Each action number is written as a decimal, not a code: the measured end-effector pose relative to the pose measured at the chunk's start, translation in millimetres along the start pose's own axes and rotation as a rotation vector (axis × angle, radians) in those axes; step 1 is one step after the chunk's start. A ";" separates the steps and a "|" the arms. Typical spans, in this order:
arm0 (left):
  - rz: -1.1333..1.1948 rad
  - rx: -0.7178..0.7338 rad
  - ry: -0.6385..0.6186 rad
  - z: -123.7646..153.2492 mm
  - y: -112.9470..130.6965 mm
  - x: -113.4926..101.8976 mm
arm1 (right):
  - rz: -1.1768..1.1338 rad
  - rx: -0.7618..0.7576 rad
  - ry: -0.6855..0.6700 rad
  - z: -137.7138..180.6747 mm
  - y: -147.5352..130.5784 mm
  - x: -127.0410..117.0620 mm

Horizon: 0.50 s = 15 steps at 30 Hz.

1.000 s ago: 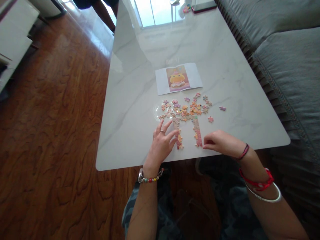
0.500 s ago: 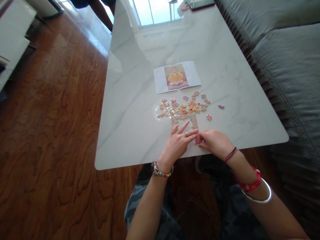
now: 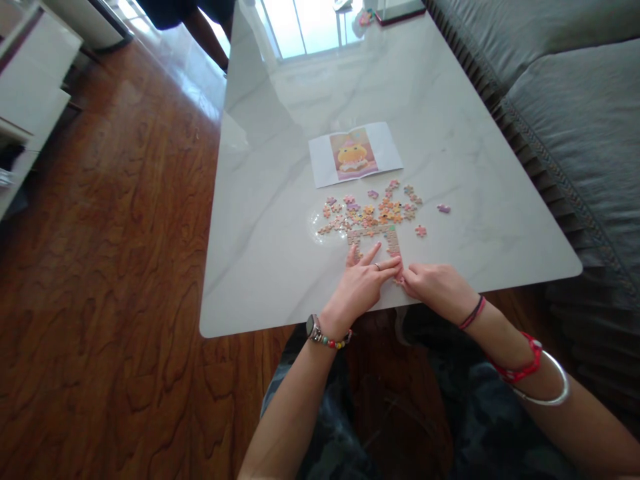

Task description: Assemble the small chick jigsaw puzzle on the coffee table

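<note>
My left hand (image 3: 364,283) lies spread over the lower part of a partly joined jigsaw frame (image 3: 373,231), its fingertips on the right side strip. At that strip's lower right corner my right hand (image 3: 434,283) is closed, with thumb and fingers pinched at a pink puzzle piece (image 3: 399,281) by the table edge. Fingers hide most of that piece. Just above the frame lie many loose jigsaw pieces (image 3: 390,212) in orange, pink and purple. A single pink piece (image 3: 421,231) and a purple piece (image 3: 443,209) lie apart on the right.
A folded sheet with a printed yellow cartoon picture (image 3: 353,157) lies beyond the pieces on the white marbled table (image 3: 260,267). A dark-edged tablet-like object (image 3: 400,10) rests at the far end. A grey sofa (image 3: 580,113) runs along the right. Someone's leg (image 3: 207,37) shows at far left.
My right hand has shifted slightly right and lower at the frame's corner, fingers more tightly closed. My left hand stays spread on the jigsaw. The whole view has shifted a little.
</note>
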<state>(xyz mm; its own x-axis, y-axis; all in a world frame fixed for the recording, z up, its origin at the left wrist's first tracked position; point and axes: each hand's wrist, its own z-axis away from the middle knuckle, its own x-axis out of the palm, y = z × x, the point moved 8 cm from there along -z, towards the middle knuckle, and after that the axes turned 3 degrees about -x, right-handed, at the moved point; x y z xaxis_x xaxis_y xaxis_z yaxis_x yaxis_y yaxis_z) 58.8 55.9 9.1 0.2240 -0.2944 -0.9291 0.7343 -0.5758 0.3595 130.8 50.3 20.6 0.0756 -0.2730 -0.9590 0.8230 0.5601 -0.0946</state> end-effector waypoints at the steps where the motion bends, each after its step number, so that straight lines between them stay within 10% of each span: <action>1: -0.003 0.003 0.005 0.1 0.1 -0.1 | 0.029 -0.045 0.032 1.0 -2.5 -0.7; 15: -0.036 -0.010 0.092 4.0 8.9 -2.8 | 0.063 -0.245 0.280 20.6 -9.1 7.9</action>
<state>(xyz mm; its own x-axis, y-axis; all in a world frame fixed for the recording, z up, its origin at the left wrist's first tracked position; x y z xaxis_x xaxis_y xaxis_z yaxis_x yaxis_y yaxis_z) 62.1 48.5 15.2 0.2553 -0.2019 -0.9456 0.7489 -0.5773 0.3254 135.5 27.0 19.4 -0.0629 -0.0260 -0.9977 0.6602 0.7486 -0.0612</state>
